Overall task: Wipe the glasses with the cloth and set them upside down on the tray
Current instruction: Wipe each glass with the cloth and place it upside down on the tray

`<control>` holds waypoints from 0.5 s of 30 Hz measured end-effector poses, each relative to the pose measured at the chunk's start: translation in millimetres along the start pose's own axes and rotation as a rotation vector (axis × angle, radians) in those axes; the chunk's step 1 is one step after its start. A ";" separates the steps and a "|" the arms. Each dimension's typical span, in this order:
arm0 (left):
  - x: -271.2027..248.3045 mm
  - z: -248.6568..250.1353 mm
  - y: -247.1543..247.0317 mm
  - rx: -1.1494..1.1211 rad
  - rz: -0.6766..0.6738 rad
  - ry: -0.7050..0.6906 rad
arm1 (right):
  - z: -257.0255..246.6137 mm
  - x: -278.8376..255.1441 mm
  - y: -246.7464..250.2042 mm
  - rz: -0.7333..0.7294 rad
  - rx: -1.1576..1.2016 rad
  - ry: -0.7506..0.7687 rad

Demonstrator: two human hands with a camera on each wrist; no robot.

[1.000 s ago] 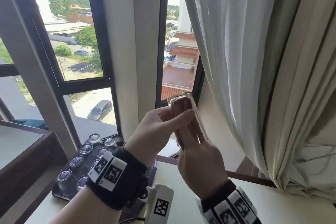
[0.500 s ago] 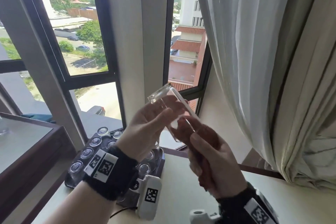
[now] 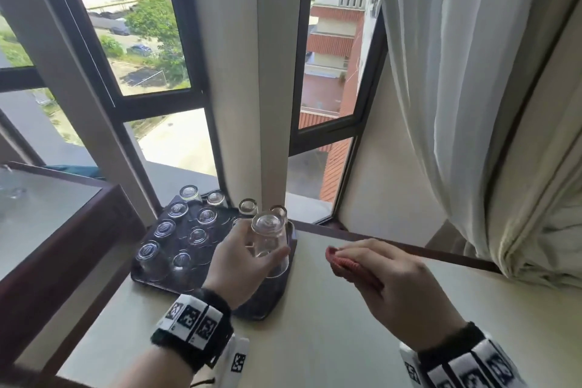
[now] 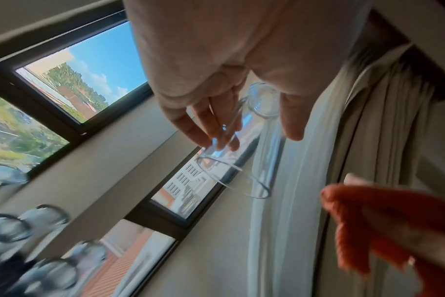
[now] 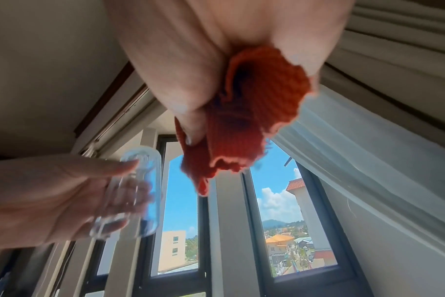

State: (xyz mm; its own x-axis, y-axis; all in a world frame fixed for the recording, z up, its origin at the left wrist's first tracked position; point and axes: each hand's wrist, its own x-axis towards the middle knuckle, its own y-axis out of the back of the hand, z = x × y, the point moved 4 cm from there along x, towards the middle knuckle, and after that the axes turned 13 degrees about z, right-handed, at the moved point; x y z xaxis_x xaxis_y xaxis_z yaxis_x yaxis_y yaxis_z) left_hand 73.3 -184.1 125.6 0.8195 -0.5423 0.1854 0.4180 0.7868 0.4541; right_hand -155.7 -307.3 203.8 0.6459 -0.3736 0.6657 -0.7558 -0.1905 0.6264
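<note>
My left hand (image 3: 248,258) grips a clear glass (image 3: 271,242) upside down, base up, over the right end of the dark tray (image 3: 267,302). Whether its rim touches the tray I cannot tell. In the left wrist view my fingers (image 4: 216,128) curl round the glass (image 4: 257,144); the right wrist view shows that glass (image 5: 140,193) at the left. My right hand (image 3: 371,264) hovers to the right over the table and holds a bunched red cloth (image 3: 343,264), which also shows as an orange-red cloth (image 5: 247,112) under the palm. Several glasses (image 3: 176,239) stand inverted on the tray.
The pale table (image 3: 346,340) runs up to the window frame (image 3: 315,135). A white curtain (image 3: 456,88) hangs at the right. A dark wooden glass-topped cabinet (image 3: 56,230) stands at the left, close to the tray.
Both hands came down from in front of the window. The cloth left the glass and went right with my right hand. My left hand turned the glass base up and lowered it to the tray.
</note>
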 end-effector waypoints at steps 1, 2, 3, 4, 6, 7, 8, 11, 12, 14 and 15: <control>-4.0 -11.7 -4.7 0.033 0.003 0.033 | 1.9 -5.1 -4.8 -0.046 0.032 -0.029; -7.4 -24.9 -9.5 0.062 0.005 0.070 | 3.0 -10.2 -10.2 -0.086 0.044 -0.062; -11.2 -36.0 -14.1 0.085 0.002 0.106 | 5.3 -17.2 -16.3 -0.119 0.050 -0.090; -14.5 -47.4 -19.1 0.102 -0.003 0.135 | 8.2 -24.7 -22.8 -0.150 0.049 -0.116; -20.5 -67.4 -28.9 0.126 -0.017 0.175 | 16.7 -43.0 -34.8 -0.203 0.046 -0.173; -22.8 -76.1 -33.6 0.139 -0.025 0.192 | 21.7 -52.9 -40.4 -0.224 0.046 -0.207; -24.5 -84.6 -38.2 0.154 -0.029 0.205 | 26.3 -62.7 -45.2 -0.246 0.043 -0.248; -28.9 -105.3 -50.9 0.179 -0.038 0.234 | 40.5 -90.8 -56.3 -0.318 0.028 -0.358; -30.6 -111.4 -54.7 0.185 -0.039 0.247 | 44.6 -98.7 -58.1 -0.340 0.021 -0.386; -33.4 -120.6 -60.5 0.208 -0.031 0.261 | 52.0 -112.9 -57.7 -0.377 0.009 -0.452; -34.6 -125.1 -62.3 0.221 -0.021 0.267 | 54.7 -118.9 -55.3 -0.397 0.005 -0.489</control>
State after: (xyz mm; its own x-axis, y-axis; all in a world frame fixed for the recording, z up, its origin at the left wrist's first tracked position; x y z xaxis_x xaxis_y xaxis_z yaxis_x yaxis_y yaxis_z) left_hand 67.9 -177.6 -18.1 0.8974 -0.4386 -0.0478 0.3650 0.6772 0.6389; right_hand -196.6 -302.0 67.8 0.7546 -0.6451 0.1201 -0.4699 -0.4035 0.7851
